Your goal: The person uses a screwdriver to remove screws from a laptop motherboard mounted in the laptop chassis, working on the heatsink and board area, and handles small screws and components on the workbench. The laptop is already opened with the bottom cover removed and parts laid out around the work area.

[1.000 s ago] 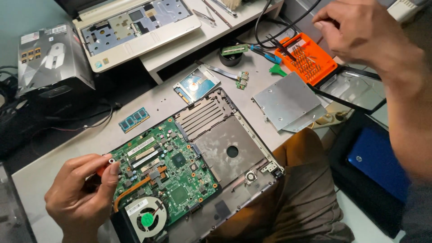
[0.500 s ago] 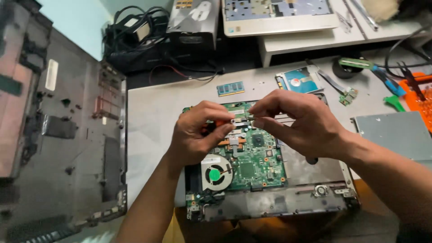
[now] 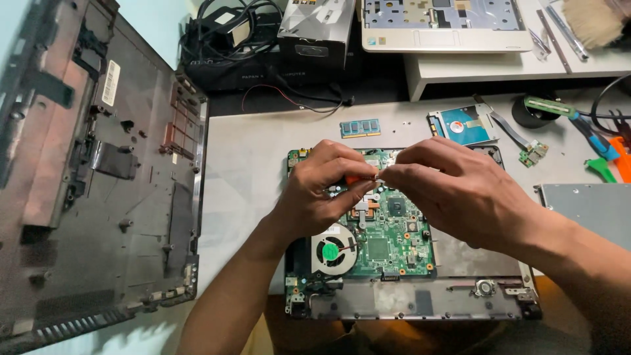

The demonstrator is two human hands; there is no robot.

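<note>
Barely shifted since half a second ago: left hand [image 3: 327,190] and right hand [image 3: 453,190] still meeting fingertip to fingertip above the green board [image 3: 388,246]. Left closed on an orange screwdriver [image 3: 355,178], right pinched narrow at its tip, over the board's upper edge. Beside them on the worktop [image 3: 246,154]: fan [image 3: 333,250], memory stick [image 3: 360,127], drive [image 3: 463,125].

Both hands — left [image 3: 327,190], right [image 3: 453,190] — pinch an orange-handled screwdriver [image 3: 353,178] over the green motherboard [image 3: 384,246] (fan beside).
</note>
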